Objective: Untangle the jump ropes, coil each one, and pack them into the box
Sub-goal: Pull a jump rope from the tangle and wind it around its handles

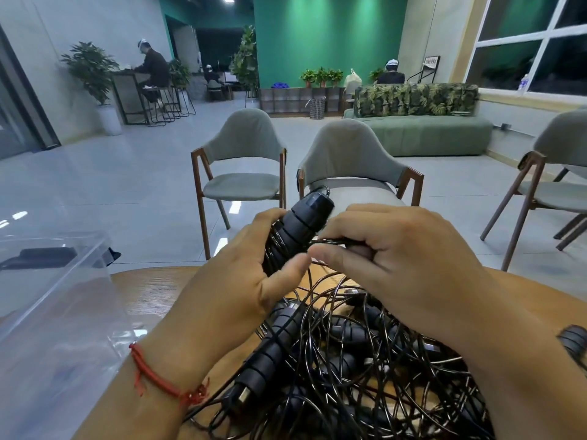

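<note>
A tangle of black jump ropes (365, 360) with ribbed black handles lies on the wooden table (149, 293) in front of me. My left hand (235, 281) grips a bundle of black handles (305, 217) wrapped in thin cord, held upright above the pile. My right hand (397, 258) is just to its right, its fingers curled round strands of black cord (333, 241) that lead to the bundle. A clear plastic box (47, 300) stands at the left, with a dark object showing inside it.
Two grey chairs (349, 160) with wooden frames stand beyond the table's far edge, and a third (552, 185) is at the right. A green sofa (422, 134) and people seated at desks are far back in the room.
</note>
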Available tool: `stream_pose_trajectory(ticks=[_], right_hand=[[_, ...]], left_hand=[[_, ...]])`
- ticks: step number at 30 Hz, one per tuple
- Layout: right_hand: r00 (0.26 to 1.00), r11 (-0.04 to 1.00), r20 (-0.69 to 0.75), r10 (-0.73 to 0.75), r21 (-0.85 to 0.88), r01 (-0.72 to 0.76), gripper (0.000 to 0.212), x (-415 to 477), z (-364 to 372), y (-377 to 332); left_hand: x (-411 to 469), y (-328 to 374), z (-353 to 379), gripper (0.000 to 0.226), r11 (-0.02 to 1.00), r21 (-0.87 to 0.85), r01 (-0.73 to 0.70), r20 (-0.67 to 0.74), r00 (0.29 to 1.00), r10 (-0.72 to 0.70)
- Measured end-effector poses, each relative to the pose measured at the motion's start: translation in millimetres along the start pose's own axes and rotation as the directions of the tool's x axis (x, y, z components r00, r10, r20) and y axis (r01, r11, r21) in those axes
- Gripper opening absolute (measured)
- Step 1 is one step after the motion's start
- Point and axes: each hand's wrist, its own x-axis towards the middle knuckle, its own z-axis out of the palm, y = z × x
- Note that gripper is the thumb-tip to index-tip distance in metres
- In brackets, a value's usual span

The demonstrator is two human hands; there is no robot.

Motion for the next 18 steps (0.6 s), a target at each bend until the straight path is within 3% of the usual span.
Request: stream_pose_trajectory(ticks=[6, 9, 14, 18], right_hand=[[1.000, 0.999, 0.019, 0.005, -0.035, -0.005, 0.026, -1.0, -1.1, -2.0], [0.995, 0.995, 0.076, 0.060, 0.080, -0.066, 0.030, -2.3, -3.7, 2.3], [0.966, 0.861, 0.238, 0.097, 0.467, -0.201, 0.031, -2.8, -10.6, 8.9], [0.932, 0.601, 0.340, 0.123, 0.722, -0.343, 0.031, -0.5, 0.4, 24.3]], left_hand=[[-6.6, 13.6, -3.7, 0.066, 0.961, 0.261, -0.091, 0.034, 0.996, 0.085], [-8.9, 16.4, -14.6, 0.057, 0.930, 0.313, -0.191, 0.164, 0.976, 0.145], [-14.5, 24.7, -29.1, 0.036, 0.927, 0.199, -0.319, 0.335, 0.911, 0.241], [-16.7, 28.3, -28.7, 0.056, 0.937, -0.039, -0.346, 0.292, 0.893, 0.342]])
